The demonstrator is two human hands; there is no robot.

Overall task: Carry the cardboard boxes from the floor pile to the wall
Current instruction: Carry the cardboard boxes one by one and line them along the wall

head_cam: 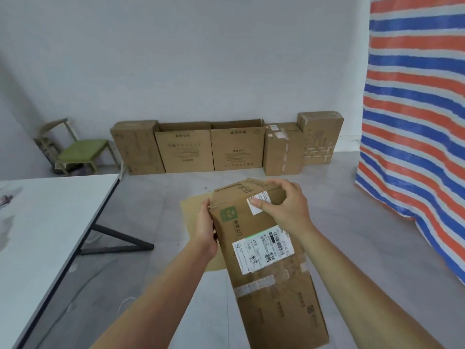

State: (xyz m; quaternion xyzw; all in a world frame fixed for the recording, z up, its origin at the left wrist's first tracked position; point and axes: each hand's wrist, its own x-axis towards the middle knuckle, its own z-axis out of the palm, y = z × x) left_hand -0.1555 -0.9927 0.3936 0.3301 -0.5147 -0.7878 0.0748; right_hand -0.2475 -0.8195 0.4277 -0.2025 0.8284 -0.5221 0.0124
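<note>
— So, where's the long brown cardboard box (264,260)?
— Above the grey floor (156,197); left hand (205,233) and right hand (284,205) each have their grip curled round its far end. Print on its white barcode label (263,253) and green logo (228,214) is unreadable.

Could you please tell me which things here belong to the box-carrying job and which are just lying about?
Part of the job: long cardboard box, gripped by the left hand and right hand; row of boxes against the wall.
Just lying about: green chair; white table; striped tarp.
</note>
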